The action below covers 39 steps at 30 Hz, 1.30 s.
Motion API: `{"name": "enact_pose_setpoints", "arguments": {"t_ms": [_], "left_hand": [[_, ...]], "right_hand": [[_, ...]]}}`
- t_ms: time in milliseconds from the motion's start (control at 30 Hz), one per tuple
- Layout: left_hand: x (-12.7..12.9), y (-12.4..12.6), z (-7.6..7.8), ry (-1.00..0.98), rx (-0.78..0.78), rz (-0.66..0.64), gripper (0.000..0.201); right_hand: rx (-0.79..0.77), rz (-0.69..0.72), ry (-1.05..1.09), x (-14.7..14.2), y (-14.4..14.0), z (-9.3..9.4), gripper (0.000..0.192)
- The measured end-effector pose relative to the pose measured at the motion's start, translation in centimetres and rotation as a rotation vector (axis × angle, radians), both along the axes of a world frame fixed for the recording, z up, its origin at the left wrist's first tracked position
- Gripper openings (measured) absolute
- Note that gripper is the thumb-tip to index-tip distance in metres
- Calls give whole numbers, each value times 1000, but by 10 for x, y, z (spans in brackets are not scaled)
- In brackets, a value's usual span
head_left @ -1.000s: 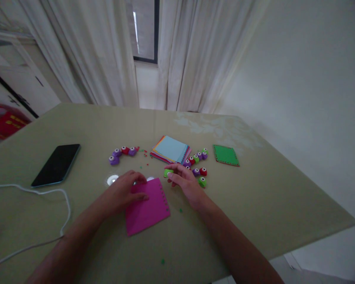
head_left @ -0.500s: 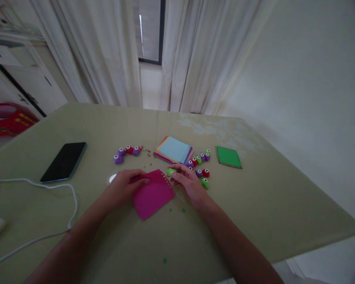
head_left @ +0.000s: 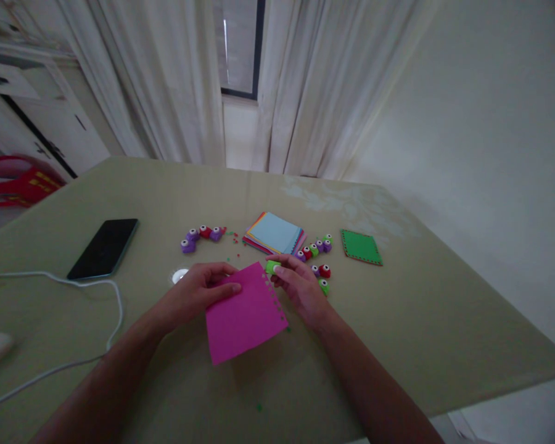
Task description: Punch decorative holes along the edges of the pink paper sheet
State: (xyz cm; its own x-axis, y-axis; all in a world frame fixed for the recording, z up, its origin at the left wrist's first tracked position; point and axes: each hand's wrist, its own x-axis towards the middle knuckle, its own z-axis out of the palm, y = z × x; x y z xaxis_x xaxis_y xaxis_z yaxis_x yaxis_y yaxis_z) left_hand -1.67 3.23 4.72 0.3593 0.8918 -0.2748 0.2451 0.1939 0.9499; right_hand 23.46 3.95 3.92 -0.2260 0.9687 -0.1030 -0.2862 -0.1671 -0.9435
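My left hand (head_left: 208, 291) pinches a square sheet of pink paper (head_left: 245, 317) by its upper left part, thumb on top. A row of small punched holes runs along the sheet's right edge. Between the thumb and fingers of my right hand (head_left: 303, 288) is a green hole punch (head_left: 272, 267), beside the sheet's upper right corner. Whether the paper sits in its slot I cannot tell. Just beyond my right hand lie several small punches in purple, red and green, among them a red punch (head_left: 324, 271) with an eye-like white button.
A stack of coloured paper (head_left: 275, 233) lies beyond my hands, and a green sheet with punched edges (head_left: 361, 246) to its right. More punches (head_left: 188, 246) form a row at left. A black tablet (head_left: 104, 248), white cable (head_left: 115, 308) and tiny paper bits are on the table.
The pink sheet has been lifted and tilted toward me, its lower edge now nearer. The green punch stays in my right hand near the sheet's corner. The view has shifted slightly.
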Motion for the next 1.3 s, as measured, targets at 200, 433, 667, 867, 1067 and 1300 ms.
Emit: {"name": "enact_pose_setpoints", "arguments": {"t_ms": [200,433,667,867,1067,1300], "left_hand": [[-1,0,-4,19,27,-31,48],[-2,1,-9,-14,30,-44,42],[-2,1,-8,34,95,-25,45],[-1,2,-8,36,104,-26,47],[-2,2,-9,64,101,-91,46],[1,0,-14,64,96,-81,50]], "right_hand": [[1,6,-18,0,-1,3,31],[31,49,-32,-1,-2,-3,32],[31,69,-91,1,-4,0,37],[16,136,-101,2,-3,2,35],[3,143,-124,2,0,-2,42],[5,116,-140,3,1,-3,39]]}}
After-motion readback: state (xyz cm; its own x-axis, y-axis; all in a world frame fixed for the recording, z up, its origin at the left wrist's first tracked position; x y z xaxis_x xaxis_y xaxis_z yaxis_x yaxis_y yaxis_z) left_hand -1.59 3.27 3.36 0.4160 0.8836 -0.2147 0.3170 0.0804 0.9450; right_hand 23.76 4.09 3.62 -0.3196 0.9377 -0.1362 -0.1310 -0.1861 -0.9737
